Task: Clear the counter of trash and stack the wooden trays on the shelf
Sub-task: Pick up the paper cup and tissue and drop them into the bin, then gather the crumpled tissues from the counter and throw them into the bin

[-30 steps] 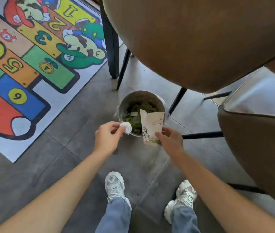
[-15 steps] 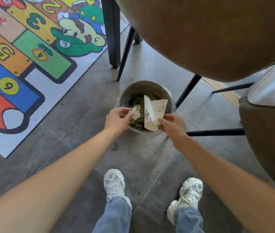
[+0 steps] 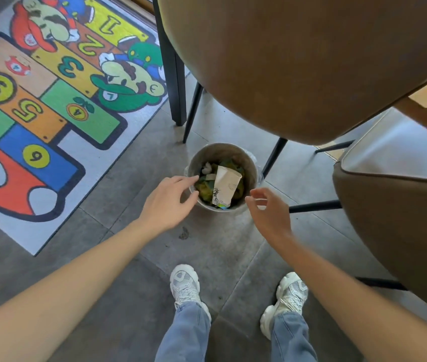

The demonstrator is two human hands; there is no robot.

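A round grey trash bin (image 3: 249, 163) stands on the floor in front of my feet, under the chairs. Inside it a flattened white paper cup (image 3: 224, 186) lies on green scraps, and a small crumpled white wad (image 3: 207, 167) rests at the bin's far left. My left hand (image 3: 168, 202) hovers at the bin's left rim, fingers spread and holding nothing. My right hand (image 3: 265, 210) hangs just right of the rim, fingers loosely curled and apart, also holding nothing. No wooden trays or counter are in view.
A brown chair back (image 3: 298, 61) looms over the bin, with black legs (image 3: 175, 82) behind it. A second brown chair (image 3: 395, 218) stands at the right. A colourful numbered play mat (image 3: 50, 100) covers the floor at left. My white shoes (image 3: 185, 286) stand on grey tiles.
Both hands have let go: the paper cup left my right hand and the white wad left my left hand, and both now lie in the bin. The hands have drawn back slightly.
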